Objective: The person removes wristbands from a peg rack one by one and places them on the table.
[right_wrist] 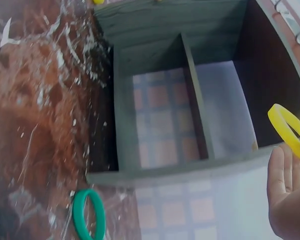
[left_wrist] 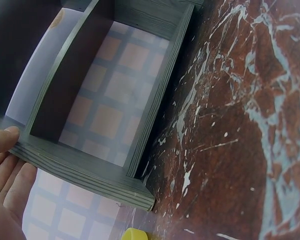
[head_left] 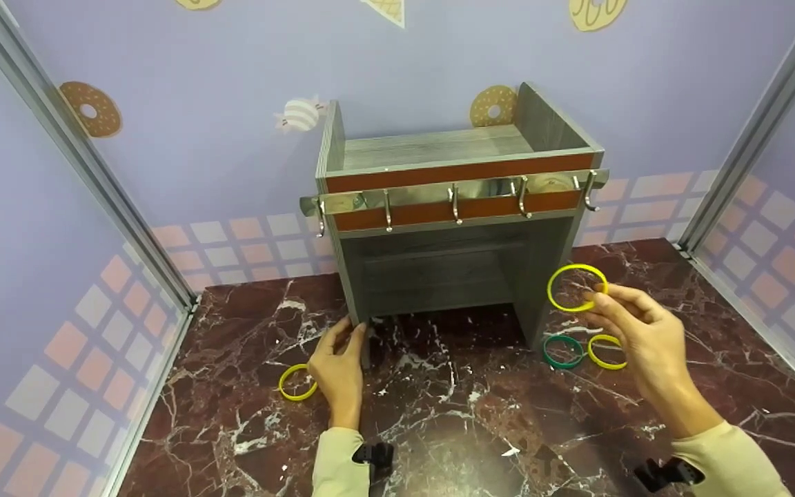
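Note:
My right hand (head_left: 646,335) pinches a yellow ring (head_left: 553,301) between thumb and fingers, raised in front of the right side of a grey wooden shelf unit (head_left: 556,248). In the right wrist view the same yellow ring (right_wrist: 282,124) shows at the right edge. With thumb and fingers my left hand (head_left: 339,373) grips the lower front edge of the unit's left side panel (left_wrist: 90,172). A metal rail with several hooks (head_left: 455,203) runs across the unit's front, and no ring hangs on it.
On the marble-patterned table (head_left: 439,428) a green ring (head_left: 546,359) and a yellow ring (head_left: 597,361) lie right of the unit. Another yellow ring (head_left: 288,395) lies beside my left hand. Patterned walls (head_left: 197,138) enclose the back and sides.

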`<state>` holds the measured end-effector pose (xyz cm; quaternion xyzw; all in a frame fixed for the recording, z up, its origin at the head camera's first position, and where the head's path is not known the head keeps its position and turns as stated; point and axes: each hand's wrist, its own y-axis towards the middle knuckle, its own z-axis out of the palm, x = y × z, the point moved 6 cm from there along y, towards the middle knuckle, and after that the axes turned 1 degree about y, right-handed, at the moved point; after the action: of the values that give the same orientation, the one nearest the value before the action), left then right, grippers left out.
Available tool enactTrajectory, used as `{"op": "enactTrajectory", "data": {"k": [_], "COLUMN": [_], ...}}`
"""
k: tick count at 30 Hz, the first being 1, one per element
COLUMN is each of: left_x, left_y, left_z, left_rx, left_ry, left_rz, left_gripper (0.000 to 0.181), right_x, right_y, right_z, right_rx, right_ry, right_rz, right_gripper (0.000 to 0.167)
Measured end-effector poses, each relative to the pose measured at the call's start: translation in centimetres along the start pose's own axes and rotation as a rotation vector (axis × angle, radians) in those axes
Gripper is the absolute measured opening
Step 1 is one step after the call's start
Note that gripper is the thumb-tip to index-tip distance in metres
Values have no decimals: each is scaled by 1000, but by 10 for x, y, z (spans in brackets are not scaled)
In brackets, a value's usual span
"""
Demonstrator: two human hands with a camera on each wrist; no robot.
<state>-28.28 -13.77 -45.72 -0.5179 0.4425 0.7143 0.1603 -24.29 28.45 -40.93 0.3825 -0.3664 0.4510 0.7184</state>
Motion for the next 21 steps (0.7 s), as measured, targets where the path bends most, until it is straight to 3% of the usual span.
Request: {"op": "enactTrajectory", "data": {"k": [4, 11, 21], "left_x": [8, 39, 42], "left_y": [2, 4, 4], "left_z": [2, 4, 3], "left_rx": [-4, -7, 29], "left_ry": [-2, -9, -39], "left_rz": [-11, -18, 0], "left_gripper": [22, 23, 22], "right_x": [1, -9, -22], "right_y": [2, 8, 15], "right_z": [-17, -46, -89], "right_rx": [-26, -73, -144], "right_ry": [-26, -56, -154], "right_rz": [20, 22, 57], "right_gripper": [15, 13, 9]}}
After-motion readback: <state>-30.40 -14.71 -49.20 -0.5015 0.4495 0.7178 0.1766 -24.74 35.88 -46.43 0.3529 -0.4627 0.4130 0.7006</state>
